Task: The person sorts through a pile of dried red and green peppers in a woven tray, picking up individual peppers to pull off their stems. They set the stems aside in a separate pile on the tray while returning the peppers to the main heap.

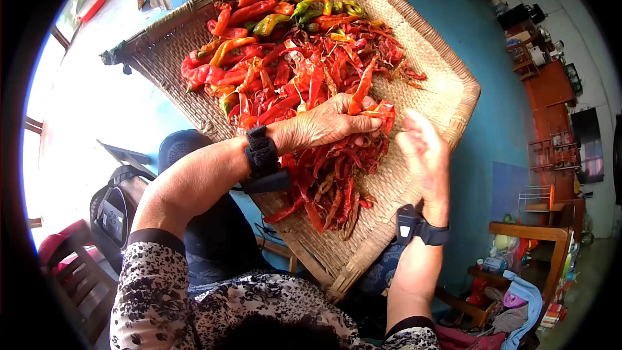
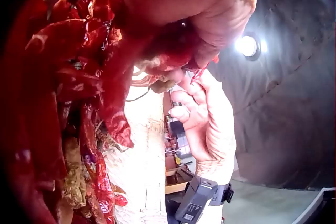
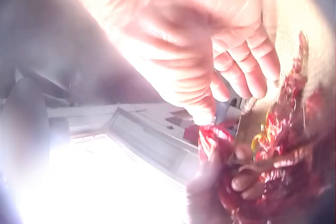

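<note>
My left hand point(image 1: 324, 124) reaches across a heap of red chili peppers point(image 1: 285, 68) and holds a few of them between thumb and fingers. The held chili peppers point(image 1: 382, 113) stick out past its fingertips toward my right hand. In the head view my right hand point(image 1: 424, 159) is raised just beside them, fingers loosely bent, with nothing in its grasp. The right wrist view has its thumb overlapping the tip of a held red chili pepper point(image 3: 214, 133). Many chili peppers look dried and wrinkled; plumper red ones and some green-yellow ones point(image 1: 269, 24) lie at the far side.
The chili peppers lie in a large woven tray point(image 1: 447, 81) with a raised rim, tilted across the lap. A wooden chair point(image 1: 78, 279) and a dark bag point(image 1: 113, 214) stand at left. At right, a wooden seat point(image 1: 538, 233) bears clothes and bags.
</note>
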`<move>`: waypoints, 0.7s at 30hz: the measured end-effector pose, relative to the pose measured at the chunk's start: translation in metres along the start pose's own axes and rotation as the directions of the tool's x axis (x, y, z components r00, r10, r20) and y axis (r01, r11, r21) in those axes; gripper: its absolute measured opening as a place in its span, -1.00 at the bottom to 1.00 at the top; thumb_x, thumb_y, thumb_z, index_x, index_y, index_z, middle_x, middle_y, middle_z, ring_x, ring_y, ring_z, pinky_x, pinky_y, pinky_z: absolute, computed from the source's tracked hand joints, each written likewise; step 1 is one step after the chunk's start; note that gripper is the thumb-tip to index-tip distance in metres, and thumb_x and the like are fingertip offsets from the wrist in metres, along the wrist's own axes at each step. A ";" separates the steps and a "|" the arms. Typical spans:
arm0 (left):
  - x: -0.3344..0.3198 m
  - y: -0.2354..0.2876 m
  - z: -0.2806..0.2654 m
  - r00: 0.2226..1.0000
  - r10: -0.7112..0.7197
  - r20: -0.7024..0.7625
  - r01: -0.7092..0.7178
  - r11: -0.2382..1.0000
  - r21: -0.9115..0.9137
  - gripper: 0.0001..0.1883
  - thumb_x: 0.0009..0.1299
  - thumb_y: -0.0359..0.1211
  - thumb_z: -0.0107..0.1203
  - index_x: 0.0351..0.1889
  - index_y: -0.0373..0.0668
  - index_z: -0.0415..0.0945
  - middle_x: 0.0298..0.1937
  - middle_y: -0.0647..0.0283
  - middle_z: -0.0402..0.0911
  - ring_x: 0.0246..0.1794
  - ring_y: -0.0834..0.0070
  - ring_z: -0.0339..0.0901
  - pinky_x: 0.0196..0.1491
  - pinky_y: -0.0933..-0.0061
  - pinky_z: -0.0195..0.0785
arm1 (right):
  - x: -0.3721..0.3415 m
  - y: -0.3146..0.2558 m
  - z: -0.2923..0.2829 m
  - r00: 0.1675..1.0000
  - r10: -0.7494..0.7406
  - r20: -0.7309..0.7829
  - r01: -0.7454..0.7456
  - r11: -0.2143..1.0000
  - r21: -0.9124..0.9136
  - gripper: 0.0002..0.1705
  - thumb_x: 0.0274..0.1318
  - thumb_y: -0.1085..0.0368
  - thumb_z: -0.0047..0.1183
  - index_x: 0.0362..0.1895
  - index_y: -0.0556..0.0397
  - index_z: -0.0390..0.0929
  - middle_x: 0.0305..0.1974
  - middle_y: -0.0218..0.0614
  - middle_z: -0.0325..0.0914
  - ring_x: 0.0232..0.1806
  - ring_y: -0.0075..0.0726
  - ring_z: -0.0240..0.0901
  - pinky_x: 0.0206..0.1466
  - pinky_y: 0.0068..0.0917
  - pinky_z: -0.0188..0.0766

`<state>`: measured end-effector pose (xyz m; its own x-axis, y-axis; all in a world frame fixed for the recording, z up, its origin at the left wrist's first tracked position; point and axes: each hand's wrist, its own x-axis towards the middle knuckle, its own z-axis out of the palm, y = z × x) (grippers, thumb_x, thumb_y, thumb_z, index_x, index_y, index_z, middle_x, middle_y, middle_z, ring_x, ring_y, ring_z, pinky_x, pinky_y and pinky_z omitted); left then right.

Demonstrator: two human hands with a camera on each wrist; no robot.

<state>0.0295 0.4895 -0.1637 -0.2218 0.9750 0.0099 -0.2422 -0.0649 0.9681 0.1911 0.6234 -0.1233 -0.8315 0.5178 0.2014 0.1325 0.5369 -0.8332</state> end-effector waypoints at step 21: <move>0.010 -0.004 -0.022 0.992 0.010 -0.127 -0.049 0.950 -0.310 -0.73 0.46 -0.19 0.06 -0.08 -0.19 0.50 -0.28 0.33 0.61 -0.48 0.70 0.48 -0.44 0.73 0.35 | -0.025 0.072 -0.121 0.537 -0.277 -0.797 -0.133 0.905 -0.404 -0.79 0.27 0.24 0.02 -0.16 0.12 0.53 -0.41 -0.25 0.61 -0.41 -0.30 0.55 -0.29 -0.43 0.49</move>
<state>0.0074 0.4952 -0.1732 -0.3422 0.9396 -0.0120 -0.5115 -0.1756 0.8412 0.2871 0.7301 -0.1261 -0.0529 0.6599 0.7494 0.4484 0.6863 -0.5726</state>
